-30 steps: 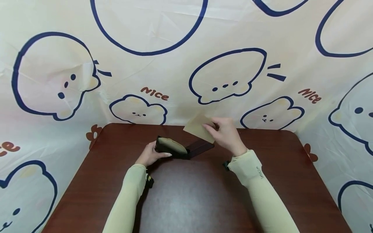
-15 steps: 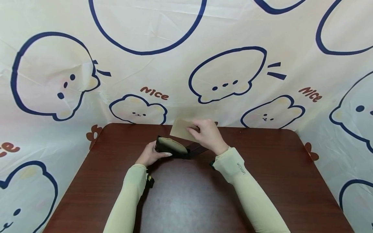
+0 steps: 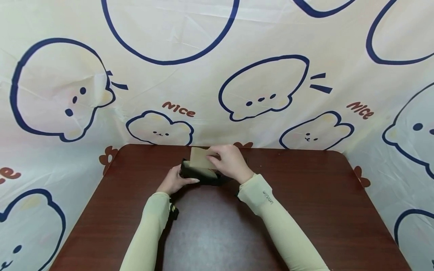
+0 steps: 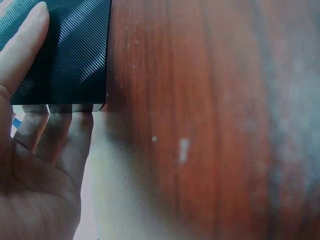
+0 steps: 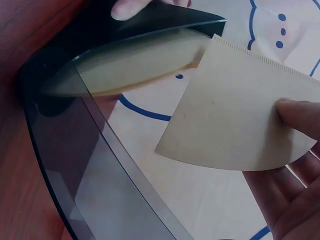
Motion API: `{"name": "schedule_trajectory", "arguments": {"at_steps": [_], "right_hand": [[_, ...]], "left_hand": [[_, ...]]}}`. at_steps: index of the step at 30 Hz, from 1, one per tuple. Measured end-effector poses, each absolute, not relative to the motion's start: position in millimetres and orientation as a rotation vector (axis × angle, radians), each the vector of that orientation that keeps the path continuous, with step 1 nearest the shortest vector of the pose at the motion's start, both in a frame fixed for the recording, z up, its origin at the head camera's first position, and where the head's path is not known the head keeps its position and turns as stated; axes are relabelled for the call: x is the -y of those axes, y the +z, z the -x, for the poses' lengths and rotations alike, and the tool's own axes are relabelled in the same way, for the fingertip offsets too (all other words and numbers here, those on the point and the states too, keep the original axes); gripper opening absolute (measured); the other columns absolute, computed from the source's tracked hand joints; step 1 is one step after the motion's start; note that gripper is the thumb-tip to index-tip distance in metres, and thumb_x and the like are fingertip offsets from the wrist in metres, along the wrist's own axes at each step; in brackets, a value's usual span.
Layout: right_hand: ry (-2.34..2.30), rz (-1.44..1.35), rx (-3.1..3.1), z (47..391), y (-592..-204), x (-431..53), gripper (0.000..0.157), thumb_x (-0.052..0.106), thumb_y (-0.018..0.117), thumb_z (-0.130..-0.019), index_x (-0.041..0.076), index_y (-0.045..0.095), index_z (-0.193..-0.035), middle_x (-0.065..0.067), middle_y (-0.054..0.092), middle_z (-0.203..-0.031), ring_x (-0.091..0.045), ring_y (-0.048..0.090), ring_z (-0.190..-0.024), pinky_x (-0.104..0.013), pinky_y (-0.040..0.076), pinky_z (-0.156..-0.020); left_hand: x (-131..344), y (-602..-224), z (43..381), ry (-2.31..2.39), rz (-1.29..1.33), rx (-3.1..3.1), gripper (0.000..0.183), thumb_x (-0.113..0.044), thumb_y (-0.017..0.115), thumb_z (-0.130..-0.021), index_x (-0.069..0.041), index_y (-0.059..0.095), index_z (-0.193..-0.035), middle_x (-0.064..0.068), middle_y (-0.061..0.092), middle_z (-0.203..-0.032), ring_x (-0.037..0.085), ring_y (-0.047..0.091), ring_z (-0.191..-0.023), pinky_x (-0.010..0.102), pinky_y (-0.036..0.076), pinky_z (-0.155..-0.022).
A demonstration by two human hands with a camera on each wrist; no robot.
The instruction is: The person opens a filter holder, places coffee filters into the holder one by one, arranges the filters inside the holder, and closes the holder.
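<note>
With your right hand point(image 3: 228, 162) you are pinching a tan paper point(image 5: 225, 115) between thumb and fingers, and it is hanging at the mouth of the black box point(image 4: 75, 60); whether it is touching the rim, you cannot tell. Your left hand point(image 3: 171, 182) is gripping that box, thumb lying along its ribbed face, fingers reaching round the other side. The box is leaning, its mouth facing away from you, and more tan paper point(image 5: 145, 65) is showing inside; how many sheets it is holding, you cannot tell. A see-through lid point(image 5: 110, 165) is standing open from the box's right end. Beneath, a brown table point(image 3: 322, 210) is stretching to a cartoon-print cloth point(image 3: 190, 82).
</note>
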State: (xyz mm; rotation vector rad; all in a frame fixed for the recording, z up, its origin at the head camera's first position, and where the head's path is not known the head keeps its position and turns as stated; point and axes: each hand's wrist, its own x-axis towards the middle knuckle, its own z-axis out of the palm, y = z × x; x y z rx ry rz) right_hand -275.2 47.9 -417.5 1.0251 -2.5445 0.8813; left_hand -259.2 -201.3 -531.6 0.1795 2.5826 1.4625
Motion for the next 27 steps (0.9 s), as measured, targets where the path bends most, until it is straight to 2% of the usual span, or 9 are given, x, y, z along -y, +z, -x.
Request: {"name": "schedule_trajectory", "arguments": {"at_steps": [11, 19, 27], "right_hand": [[0.812, -1.014, 2.614, 275.2, -431.1, -32.8, 0.008, 0.020, 0.075, -0.097, 0.015, 0.082, -0.099, 0.002, 0.077, -0.093, -0.011, 0.068, -0.077, -0.031, 0.056, -0.074], [0.690, -1.033, 2.633, 273.0, -443.7, -27.6, 0.005, 0.019, 0.077, -0.095, 0.017, 0.081, -0.094, 0.004, 0.068, -0.086, -0.010, 0.063, -0.073, -0.029, 0.054, -0.069], [0.552, -1.008, 2.609, 274.4, -454.9, -20.9, 0.005, 0.024, 0.079, -0.094, 0.020, 0.079, -0.093, 0.005, 0.072, -0.087, -0.012, 0.068, -0.079, -0.032, 0.056, -0.068]], "left_hand": [[202.4, -533.3, 260.7, 1.483, -0.177, -2.564, 0.056, -0.034, 0.089, -0.083, -0.015, 0.066, -0.130, 0.005, 0.072, -0.126, 0.021, 0.065, -0.110, 0.045, 0.053, -0.102], [202.1, -531.0, 259.3, 1.490, -0.172, -2.557, 0.052, -0.029, 0.088, -0.085, -0.015, 0.067, -0.130, 0.005, 0.072, -0.125, 0.022, 0.066, -0.109, 0.041, 0.054, -0.097], [203.5, -532.4, 260.1, 1.483, -0.176, -2.562, 0.054, -0.032, 0.088, -0.084, -0.013, 0.066, -0.130, 0.006, 0.071, -0.126, 0.022, 0.066, -0.110, 0.042, 0.053, -0.098]]}}
